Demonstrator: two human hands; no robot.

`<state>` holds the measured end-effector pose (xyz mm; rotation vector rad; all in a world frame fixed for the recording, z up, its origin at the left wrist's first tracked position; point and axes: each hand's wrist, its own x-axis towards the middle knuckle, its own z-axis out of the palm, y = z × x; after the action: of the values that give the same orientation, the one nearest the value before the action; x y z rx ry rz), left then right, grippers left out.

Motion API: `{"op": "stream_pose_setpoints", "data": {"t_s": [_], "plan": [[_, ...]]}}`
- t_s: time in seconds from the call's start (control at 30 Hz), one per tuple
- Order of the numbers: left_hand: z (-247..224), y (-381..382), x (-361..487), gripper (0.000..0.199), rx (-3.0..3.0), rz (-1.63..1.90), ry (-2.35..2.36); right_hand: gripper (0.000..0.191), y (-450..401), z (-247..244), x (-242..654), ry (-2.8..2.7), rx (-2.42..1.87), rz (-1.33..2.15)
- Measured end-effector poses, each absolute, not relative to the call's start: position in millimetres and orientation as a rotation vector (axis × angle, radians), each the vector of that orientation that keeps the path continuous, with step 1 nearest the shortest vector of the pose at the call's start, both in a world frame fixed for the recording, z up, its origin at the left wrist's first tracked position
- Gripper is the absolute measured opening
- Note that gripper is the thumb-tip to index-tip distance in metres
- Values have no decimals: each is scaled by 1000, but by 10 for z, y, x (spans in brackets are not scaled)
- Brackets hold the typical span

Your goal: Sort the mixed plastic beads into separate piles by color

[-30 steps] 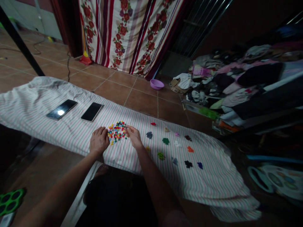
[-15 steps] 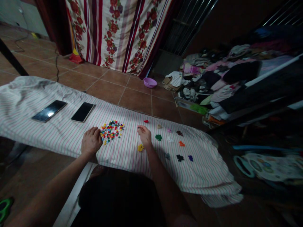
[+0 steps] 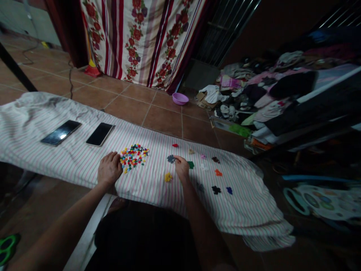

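Observation:
My left hand lies on the striped cloth, fingers lowered against the left edge of a mixed heap of small colourful pieces. My right hand is at a small dark grey pile, thumb and fingertips pinched together at its right side. Whatever is between those fingertips is too small to make out. Single-colour piles lie around it: yellow, red, green, beige, white, orange, black and blue.
Two phones, one farther left and another nearer the heap, lie on the cloth. Beyond the table are a purple basin on the tiled floor, a flowered curtain and heaped clothes at the right.
My right hand has shifted right and slightly down, uncovering the dark grey pile that it hid. My left hand stays beside the mixed heap. The view has shifted slightly.

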<state>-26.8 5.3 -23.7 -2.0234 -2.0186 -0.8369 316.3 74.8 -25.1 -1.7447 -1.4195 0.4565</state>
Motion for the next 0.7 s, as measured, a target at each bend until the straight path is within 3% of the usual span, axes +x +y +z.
{"op": "stream_pose_setpoints", "data": {"t_s": [0.2,0.33,0.5,0.7], "plan": [[-245,46,-264,32,-1896,-931,-2065,42,723,-307,3171,-1500,-1628,509],[-245,96,-234,43,-1754,-999,-2222,44,723,-309,3178,-1526,-1604,445],[-148,143,-153,60,-1786,-633,-2416,33,751,-191,3038,-1633,-1533,255],[-41,191,-132,63,-1806,-305,-2523,25,772,-96,2547,-1876,-1408,337]]}}
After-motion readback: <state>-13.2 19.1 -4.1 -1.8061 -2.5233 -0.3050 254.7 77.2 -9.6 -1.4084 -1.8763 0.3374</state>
